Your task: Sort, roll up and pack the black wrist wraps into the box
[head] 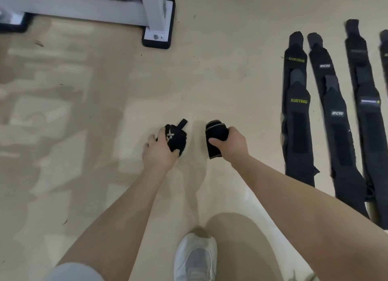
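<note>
Two rolled wrist wraps are in my hands, one each. My left hand (pixel 160 149) has its fingers curled around a rolled wrap with a white mark (pixel 176 139), its loop tab poking up past my fingertips; the mark is too blurred to read. My right hand (pixel 230 143) clamps thumb and fingers around a rolled wrap with a pale edge stripe (pixel 216 138), its loose tail hanging below my thumb. Just below my wrists is my white shoe (pixel 196 257).

I judge the rolling of these two done, so packing is the step in hand. No box shows anywhere, so the next move calls for finding it and carrying both rolls over without letting them spring open.

Well off to the right of my right hand, flat wraps lie side by side on the floor (pixel 94 112): the nearest pair (pixel 298 117) reads XUEYING in yellow-green, twice. The next pair (pixel 333 117) carries a white logo I cannot make out. Beyond those, a third strip (pixel 369 112) bears a blurred label. Farther ahead of my left fingers stands a white frame foot (pixel 158 28).
</note>
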Motion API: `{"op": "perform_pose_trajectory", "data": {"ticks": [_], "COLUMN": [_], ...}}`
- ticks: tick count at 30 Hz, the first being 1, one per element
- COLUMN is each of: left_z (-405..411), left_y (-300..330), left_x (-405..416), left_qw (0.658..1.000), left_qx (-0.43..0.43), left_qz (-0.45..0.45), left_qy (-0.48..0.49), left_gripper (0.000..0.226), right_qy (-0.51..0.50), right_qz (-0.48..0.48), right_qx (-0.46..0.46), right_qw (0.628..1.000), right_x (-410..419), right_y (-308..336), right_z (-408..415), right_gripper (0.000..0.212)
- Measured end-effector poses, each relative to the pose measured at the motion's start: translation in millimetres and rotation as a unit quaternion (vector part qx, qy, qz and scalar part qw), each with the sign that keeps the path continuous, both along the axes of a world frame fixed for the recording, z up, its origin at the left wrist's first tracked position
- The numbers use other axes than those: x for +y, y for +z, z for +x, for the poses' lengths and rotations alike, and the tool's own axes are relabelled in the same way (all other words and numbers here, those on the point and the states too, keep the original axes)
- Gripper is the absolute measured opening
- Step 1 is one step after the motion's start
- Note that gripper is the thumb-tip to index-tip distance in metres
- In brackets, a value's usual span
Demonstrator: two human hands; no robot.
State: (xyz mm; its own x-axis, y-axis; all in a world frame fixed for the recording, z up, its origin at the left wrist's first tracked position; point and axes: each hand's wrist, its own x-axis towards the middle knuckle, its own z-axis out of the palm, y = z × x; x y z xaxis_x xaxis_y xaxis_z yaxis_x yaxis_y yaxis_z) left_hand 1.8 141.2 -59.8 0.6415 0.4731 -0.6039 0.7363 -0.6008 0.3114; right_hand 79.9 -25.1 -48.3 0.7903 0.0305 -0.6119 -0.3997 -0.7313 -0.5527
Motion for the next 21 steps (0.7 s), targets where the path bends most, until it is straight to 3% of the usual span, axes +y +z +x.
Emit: {"op": "perform_pose_trajectory", "data": {"ticks": [4,8,11,15,18,21], "left_z": [10,14,14,18,29,49], "left_y": [-6,-6,-2,12,18,23], "left_x": [-2,-16,-30,-67,-108,-151], "left_qw": [0.997,0.995,0.997,0.972,0.948,0.935], "left_qx": [-0.014,-0.006,-0.041,-0.167,-0.183,-0.176], "left_qz": [-0.045,-0.029,0.069,0.090,0.049,-0.001], "left_qy": [0.056,0.096,0.014,-0.137,-0.255,-0.309], "left_gripper": [0.079,0.084,0.089,0.072,0.061,0.048], "right_qy": [-0.079,0.022,0.105,0.220,0.196,0.104], "right_qz": [0.056,0.061,0.043,-0.063,-0.133,-0.159], "right_qx": [0.075,0.082,0.049,0.016,0.005,-0.008], "right_qw": [0.992,0.995,0.992,0.973,0.972,0.982], "right_x": [13,7,-18,-88,-155,-214], "right_y": [-17,-19,-8,3,6,9], "right_z": [2,0,5,11,16,22], "right_gripper": [0.051,0.060,0.069,0.054,0.053,0.058]}}
